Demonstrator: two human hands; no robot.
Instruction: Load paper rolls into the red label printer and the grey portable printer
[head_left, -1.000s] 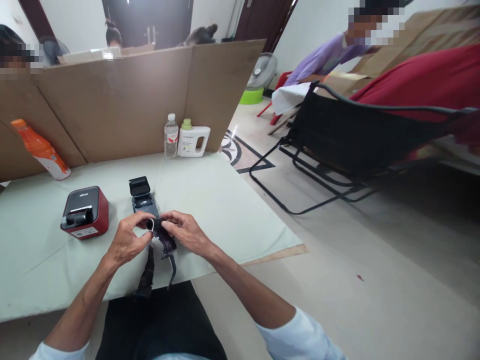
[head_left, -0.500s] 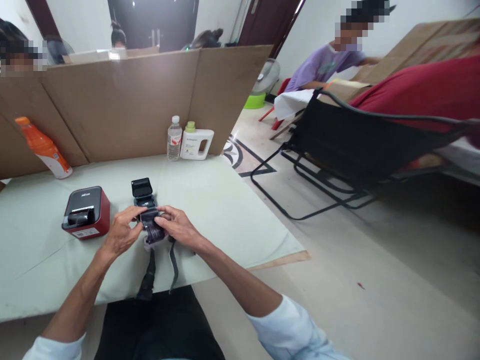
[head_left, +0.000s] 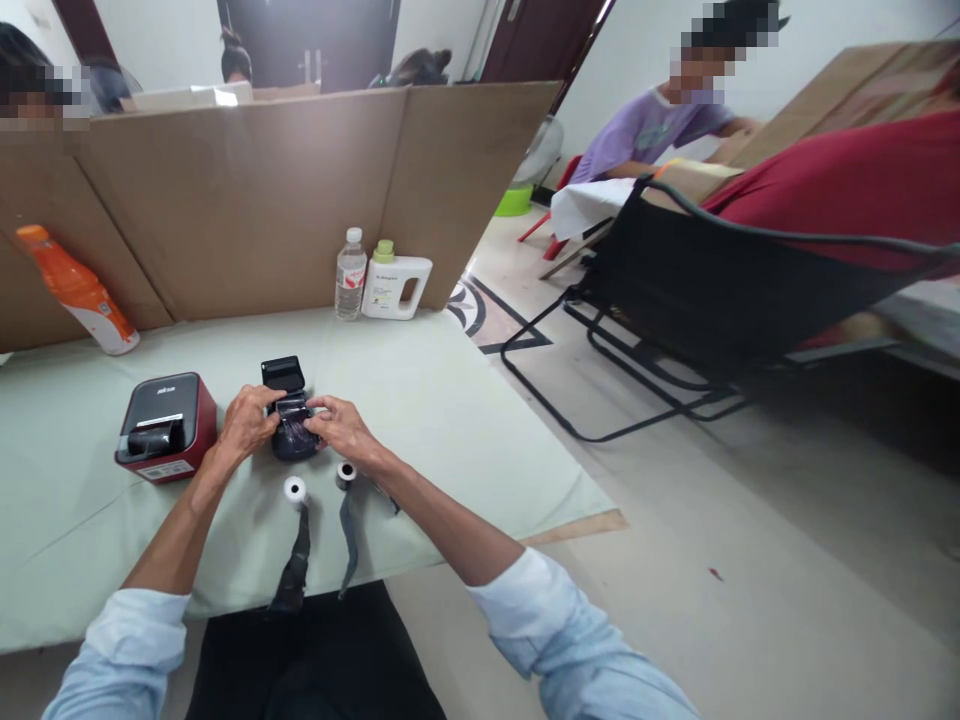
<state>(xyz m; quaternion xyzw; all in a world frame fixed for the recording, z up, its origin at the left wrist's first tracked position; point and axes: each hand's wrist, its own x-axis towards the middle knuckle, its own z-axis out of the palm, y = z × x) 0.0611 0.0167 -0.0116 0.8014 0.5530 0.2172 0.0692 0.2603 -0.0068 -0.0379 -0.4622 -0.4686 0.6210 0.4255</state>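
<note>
Moved since the earlier pictures: both hands, from the table's near edge forward onto the small black printer (head_left: 289,435), leaving two paper rolls (head_left: 294,489) and two dark strips (head_left: 296,560) lying behind them on the table (head_left: 450,420). Left hand (head_left: 244,422) and right hand (head_left: 335,428): fingers curled against the printer's sides, fingertips meeting over its open bay under the raised lid. Bay contents probably a dark roll; view too small to confirm.

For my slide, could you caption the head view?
Both hands hold a small black printer beside a red printer.
</note>
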